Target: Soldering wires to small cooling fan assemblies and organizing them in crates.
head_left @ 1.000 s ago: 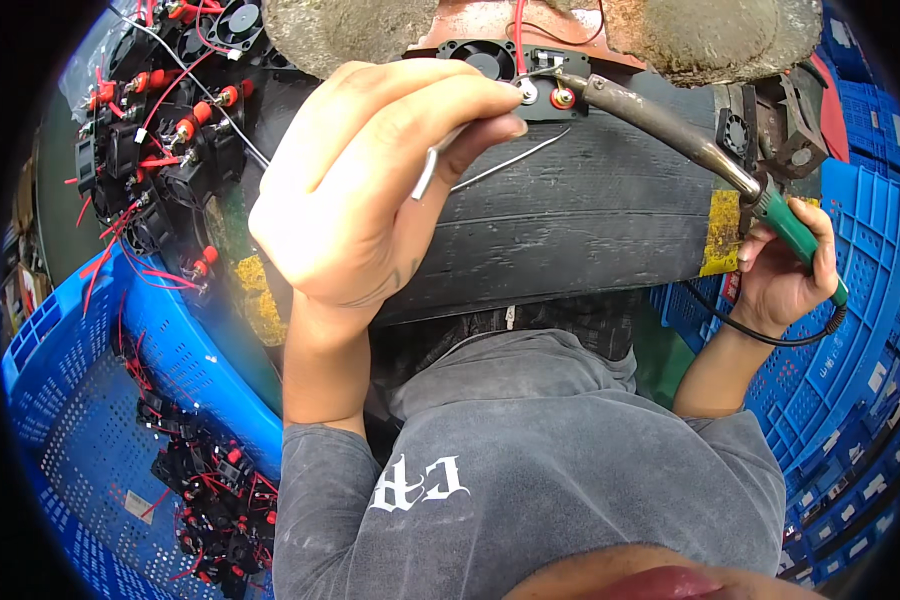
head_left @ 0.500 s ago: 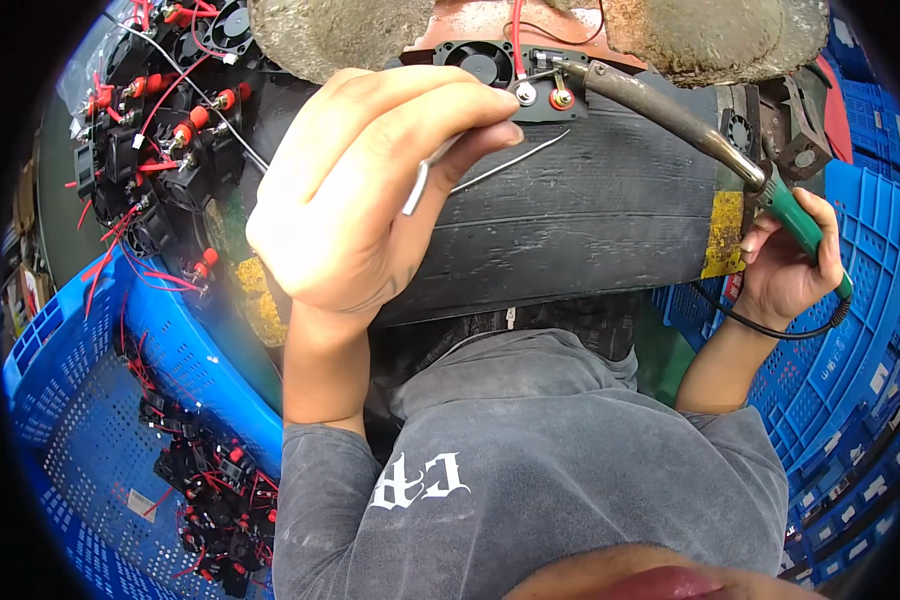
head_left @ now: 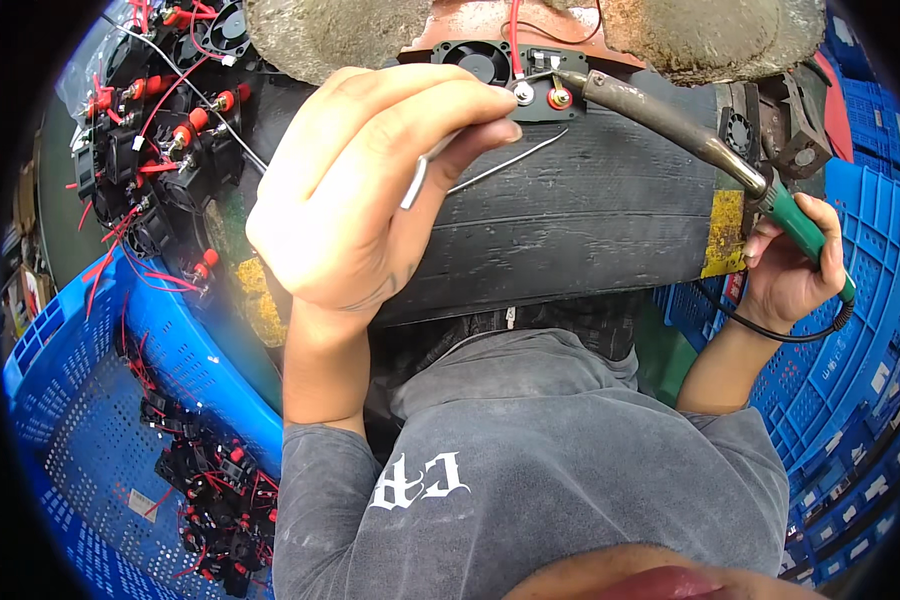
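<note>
A green-handled soldering iron (head_left: 670, 128) is gripped in my right hand (head_left: 792, 262), its tip pointing left at the terminals of a black fan panel (head_left: 540, 108). My left hand (head_left: 355, 185) pinches a length of solder wire (head_left: 417, 184); one end leads toward the iron's tip, and the bent tail sticks out below the fingers. The panel carries a small black fan (head_left: 478, 64), a silver terminal screw (head_left: 523, 93) and a red-ringed one (head_left: 559, 98). A red wire (head_left: 516, 35) runs up from it. My left fingertips hide part of the panel's lower left.
Fan units with red-capped terminals (head_left: 182, 130) pile up at the left, above a blue crate (head_left: 110, 440) holding several more. Two rough grey-brown blocks (head_left: 340, 35) stand beyond the panel. A metal bracket (head_left: 795, 130) and blue crates (head_left: 870, 215) are at the right.
The soldering iron's tip has shifted slightly down, off the upper terminal area toward the red-ringed screw. My left hand and the solder wire have barely moved.
</note>
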Demonstrator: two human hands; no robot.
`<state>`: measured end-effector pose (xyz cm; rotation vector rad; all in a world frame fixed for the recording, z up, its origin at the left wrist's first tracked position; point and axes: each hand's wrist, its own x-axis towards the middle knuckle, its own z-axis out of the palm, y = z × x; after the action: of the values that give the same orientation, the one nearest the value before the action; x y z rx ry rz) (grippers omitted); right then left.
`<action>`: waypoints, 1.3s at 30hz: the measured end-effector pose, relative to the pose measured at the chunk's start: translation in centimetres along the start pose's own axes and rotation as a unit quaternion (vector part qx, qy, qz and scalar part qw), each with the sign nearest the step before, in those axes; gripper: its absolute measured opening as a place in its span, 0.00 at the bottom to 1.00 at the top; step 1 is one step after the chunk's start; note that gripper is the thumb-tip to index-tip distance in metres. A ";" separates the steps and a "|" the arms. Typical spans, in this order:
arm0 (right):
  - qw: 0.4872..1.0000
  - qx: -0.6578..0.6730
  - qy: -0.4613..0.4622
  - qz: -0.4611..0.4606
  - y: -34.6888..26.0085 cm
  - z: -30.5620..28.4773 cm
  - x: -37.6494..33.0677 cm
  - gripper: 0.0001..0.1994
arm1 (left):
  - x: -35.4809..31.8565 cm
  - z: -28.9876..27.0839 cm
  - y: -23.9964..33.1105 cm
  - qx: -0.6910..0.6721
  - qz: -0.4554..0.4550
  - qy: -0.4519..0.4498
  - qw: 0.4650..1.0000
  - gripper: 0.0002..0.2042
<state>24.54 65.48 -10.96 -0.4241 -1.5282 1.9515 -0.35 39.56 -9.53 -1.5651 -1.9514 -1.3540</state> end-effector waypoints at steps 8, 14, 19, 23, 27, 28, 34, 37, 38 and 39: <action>1.000 -0.003 -0.007 -0.004 -0.1 -0.2 -0.2 0.29 | 0.1 0.0 0.2 0.004 0.002 0.002 1.000 0.09; 0.999 -0.027 -0.018 0.001 0.2 -0.5 0.0 0.29 | 0.2 0.1 0.1 0.004 -0.002 -0.013 1.000 0.09; 1.000 -0.019 0.021 0.005 0.6 -0.1 0.4 0.29 | 0.2 0.3 -0.3 -0.002 0.018 -0.001 1.000 0.09; 1.000 -0.008 0.028 0.004 0.7 0.0 0.5 0.29 | 0.1 0.4 -0.3 -0.003 0.020 0.007 1.000 0.09; 1.000 0.002 0.016 -0.002 0.8 -0.3 0.4 0.29 | 0.1 0.5 -0.2 0.003 0.012 -0.008 1.000 0.09; 1.000 0.005 0.007 -0.003 0.8 -0.4 0.4 0.29 | 0.1 0.6 -0.2 0.000 0.010 -0.006 1.000 0.09; 1.000 0.013 -0.018 -0.005 0.4 -0.4 0.4 0.29 | 0.0 0.6 -0.4 -0.002 0.022 0.007 1.000 0.09; 1.000 0.011 -0.026 -0.003 0.4 -0.8 0.3 0.28 | 0.1 0.6 -0.4 -0.001 0.022 0.000 1.000 0.08; 0.999 0.006 -0.035 0.000 0.4 -0.9 0.3 0.29 | 0.1 0.6 -0.3 -0.002 0.022 -0.001 1.000 0.08; 0.999 0.006 -0.034 0.000 0.4 -0.9 0.2 0.29 | 0.1 0.6 -0.3 -0.001 0.020 -0.002 1.000 0.08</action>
<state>24.77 66.25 -11.56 -0.3561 -1.5569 1.9921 -0.49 40.13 -9.93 -1.6006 -1.9121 -1.3375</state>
